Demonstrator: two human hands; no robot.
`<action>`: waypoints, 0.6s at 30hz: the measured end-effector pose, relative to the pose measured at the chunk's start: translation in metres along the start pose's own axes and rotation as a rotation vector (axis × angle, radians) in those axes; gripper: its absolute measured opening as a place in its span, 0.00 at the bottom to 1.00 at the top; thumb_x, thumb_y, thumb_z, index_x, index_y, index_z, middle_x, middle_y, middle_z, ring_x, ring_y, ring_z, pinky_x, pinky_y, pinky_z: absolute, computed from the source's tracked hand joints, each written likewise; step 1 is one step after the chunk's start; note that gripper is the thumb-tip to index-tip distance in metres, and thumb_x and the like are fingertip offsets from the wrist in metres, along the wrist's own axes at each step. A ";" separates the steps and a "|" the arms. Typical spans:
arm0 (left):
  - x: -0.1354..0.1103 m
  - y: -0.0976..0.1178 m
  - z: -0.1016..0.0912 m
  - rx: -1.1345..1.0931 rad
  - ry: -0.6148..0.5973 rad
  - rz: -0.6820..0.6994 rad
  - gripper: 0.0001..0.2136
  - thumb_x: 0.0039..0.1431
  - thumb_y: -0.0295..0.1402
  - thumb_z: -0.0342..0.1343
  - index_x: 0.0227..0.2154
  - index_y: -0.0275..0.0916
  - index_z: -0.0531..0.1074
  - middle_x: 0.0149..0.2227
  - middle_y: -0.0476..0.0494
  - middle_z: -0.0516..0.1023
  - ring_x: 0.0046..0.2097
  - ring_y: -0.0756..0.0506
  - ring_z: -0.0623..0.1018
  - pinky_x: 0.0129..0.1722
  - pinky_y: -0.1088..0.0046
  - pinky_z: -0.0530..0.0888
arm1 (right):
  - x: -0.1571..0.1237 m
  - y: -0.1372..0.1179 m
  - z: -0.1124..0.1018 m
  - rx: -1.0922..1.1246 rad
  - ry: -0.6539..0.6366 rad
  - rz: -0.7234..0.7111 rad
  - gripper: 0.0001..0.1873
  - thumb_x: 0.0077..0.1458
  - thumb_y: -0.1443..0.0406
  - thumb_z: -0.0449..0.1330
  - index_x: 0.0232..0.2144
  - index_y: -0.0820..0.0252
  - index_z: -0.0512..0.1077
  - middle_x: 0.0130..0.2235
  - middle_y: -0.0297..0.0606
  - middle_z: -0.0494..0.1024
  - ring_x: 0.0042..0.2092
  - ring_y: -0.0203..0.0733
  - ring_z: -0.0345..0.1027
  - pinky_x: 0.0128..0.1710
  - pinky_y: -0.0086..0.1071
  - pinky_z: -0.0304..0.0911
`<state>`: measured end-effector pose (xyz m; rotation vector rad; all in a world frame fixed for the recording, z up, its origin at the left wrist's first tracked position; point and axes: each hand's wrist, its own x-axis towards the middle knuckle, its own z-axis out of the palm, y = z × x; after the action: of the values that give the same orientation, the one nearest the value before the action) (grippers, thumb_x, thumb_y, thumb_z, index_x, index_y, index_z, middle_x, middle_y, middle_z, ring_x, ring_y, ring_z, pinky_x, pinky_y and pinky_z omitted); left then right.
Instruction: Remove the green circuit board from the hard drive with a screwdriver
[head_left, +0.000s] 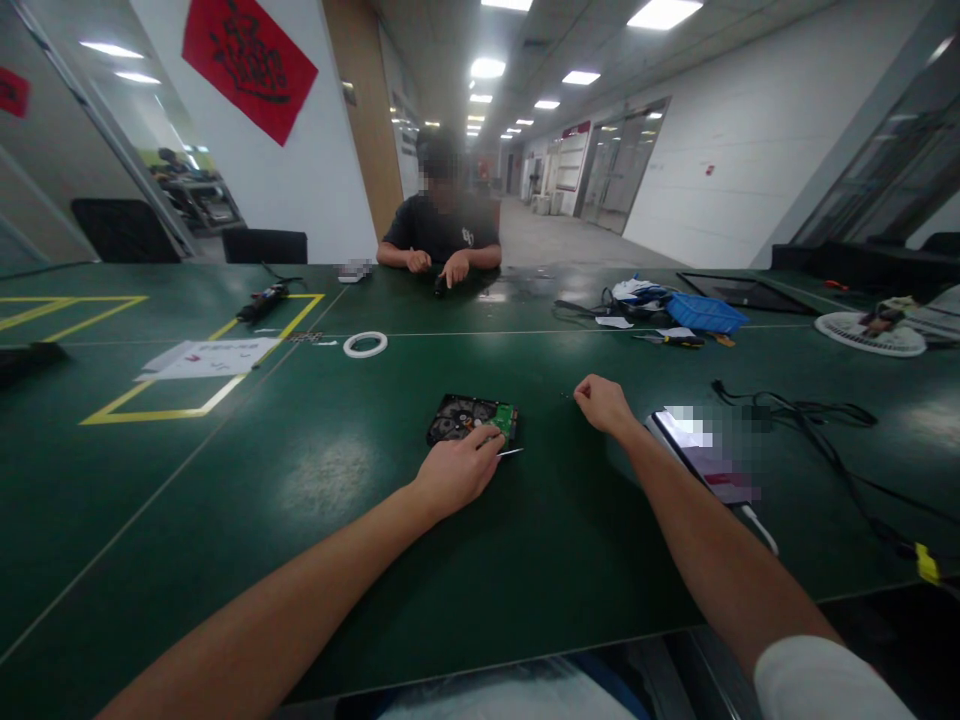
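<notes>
A black hard drive (459, 414) with a green circuit board lies on the green table (315, 500) in front of me. My left hand (457, 468) rests at its near edge, fingers closed round a thin metal tool whose tip sticks out to the right. My right hand (602, 402) is off to the right of the drive, fingers pinched together just above the table beside a tiny dark speck. What the pinch holds is too small to see.
A phone (709, 455) lies by my right forearm, with black cables (817, 420) beyond it. A white tape ring (365, 344), papers (206, 357), a blue tray (705, 312) and a white fan (870, 332) sit farther out. A person (442, 235) is seated across the table.
</notes>
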<state>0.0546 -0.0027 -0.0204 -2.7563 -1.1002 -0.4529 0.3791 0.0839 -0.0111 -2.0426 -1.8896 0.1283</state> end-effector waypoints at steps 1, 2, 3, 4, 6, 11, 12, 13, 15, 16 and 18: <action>0.000 0.000 0.000 0.001 0.000 0.001 0.17 0.71 0.35 0.45 0.59 0.39 0.68 0.60 0.37 0.71 0.44 0.44 0.81 0.36 0.69 0.80 | 0.000 -0.001 0.000 0.004 0.003 -0.009 0.04 0.59 0.67 0.61 0.35 0.60 0.77 0.38 0.41 0.81 0.40 0.42 0.74 0.43 0.32 0.64; 0.000 -0.001 -0.001 0.001 0.001 0.002 0.17 0.71 0.35 0.46 0.59 0.39 0.68 0.60 0.37 0.71 0.44 0.43 0.81 0.36 0.69 0.80 | 0.000 -0.001 0.000 0.009 0.005 -0.018 0.04 0.58 0.67 0.61 0.35 0.60 0.77 0.38 0.40 0.81 0.40 0.42 0.74 0.43 0.32 0.64; -0.001 -0.001 -0.001 -0.001 0.002 0.004 0.17 0.71 0.35 0.46 0.58 0.39 0.68 0.60 0.37 0.71 0.45 0.43 0.81 0.36 0.69 0.80 | -0.001 -0.001 0.000 0.014 0.006 -0.028 0.04 0.58 0.67 0.62 0.36 0.60 0.77 0.39 0.40 0.81 0.40 0.41 0.74 0.43 0.31 0.64; -0.001 -0.001 -0.002 -0.004 0.002 0.006 0.17 0.71 0.35 0.46 0.58 0.39 0.69 0.59 0.36 0.71 0.45 0.43 0.81 0.36 0.68 0.80 | -0.001 -0.001 0.001 0.021 0.005 -0.040 0.05 0.57 0.67 0.63 0.37 0.59 0.77 0.39 0.39 0.81 0.40 0.41 0.74 0.42 0.31 0.64; -0.001 -0.001 -0.004 -0.011 -0.001 0.010 0.17 0.71 0.36 0.45 0.58 0.38 0.69 0.59 0.36 0.71 0.45 0.43 0.81 0.37 0.68 0.80 | -0.001 0.000 0.002 0.047 -0.001 -0.068 0.07 0.56 0.66 0.64 0.39 0.58 0.77 0.39 0.36 0.81 0.39 0.40 0.74 0.41 0.31 0.65; -0.001 -0.001 -0.009 -0.001 -0.019 0.010 0.18 0.72 0.36 0.43 0.59 0.38 0.68 0.59 0.35 0.70 0.45 0.43 0.81 0.36 0.69 0.80 | 0.003 0.007 0.003 0.065 0.015 -0.061 0.07 0.59 0.60 0.63 0.38 0.56 0.77 0.38 0.36 0.81 0.40 0.41 0.74 0.40 0.32 0.64; -0.001 -0.001 -0.009 0.002 -0.021 0.008 0.18 0.72 0.36 0.43 0.59 0.38 0.68 0.60 0.35 0.70 0.44 0.43 0.81 0.36 0.69 0.80 | 0.003 0.008 0.002 0.050 0.040 -0.037 0.08 0.60 0.59 0.62 0.37 0.56 0.77 0.38 0.37 0.81 0.40 0.42 0.74 0.40 0.32 0.63; -0.002 -0.001 -0.009 0.005 -0.022 0.008 0.18 0.72 0.36 0.43 0.59 0.38 0.68 0.60 0.35 0.70 0.44 0.43 0.81 0.36 0.69 0.80 | 0.004 0.009 0.001 0.035 0.068 -0.008 0.09 0.61 0.58 0.61 0.37 0.57 0.77 0.39 0.38 0.81 0.40 0.43 0.74 0.40 0.33 0.63; -0.002 -0.001 -0.009 0.005 -0.024 0.008 0.18 0.72 0.36 0.43 0.59 0.38 0.68 0.60 0.35 0.70 0.44 0.43 0.81 0.36 0.69 0.80 | 0.005 0.009 -0.001 0.011 0.087 0.059 0.12 0.64 0.57 0.58 0.38 0.58 0.76 0.39 0.40 0.81 0.40 0.44 0.74 0.40 0.33 0.62; -0.002 -0.001 -0.009 0.003 -0.024 0.007 0.18 0.72 0.36 0.43 0.59 0.38 0.68 0.60 0.35 0.70 0.44 0.43 0.81 0.37 0.68 0.80 | 0.005 0.008 -0.002 0.005 0.073 0.087 0.13 0.64 0.56 0.57 0.39 0.59 0.76 0.39 0.41 0.81 0.40 0.44 0.74 0.39 0.33 0.62; -0.002 0.000 -0.010 0.001 -0.026 0.003 0.18 0.72 0.36 0.43 0.58 0.38 0.69 0.60 0.35 0.70 0.44 0.43 0.81 0.37 0.69 0.80 | 0.005 0.008 -0.003 0.000 0.021 0.114 0.15 0.65 0.56 0.56 0.38 0.60 0.77 0.36 0.42 0.81 0.38 0.44 0.74 0.38 0.33 0.62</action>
<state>0.0510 -0.0065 -0.0118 -2.7700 -1.1016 -0.4168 0.3875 0.0876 -0.0103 -2.1433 -1.7612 0.1351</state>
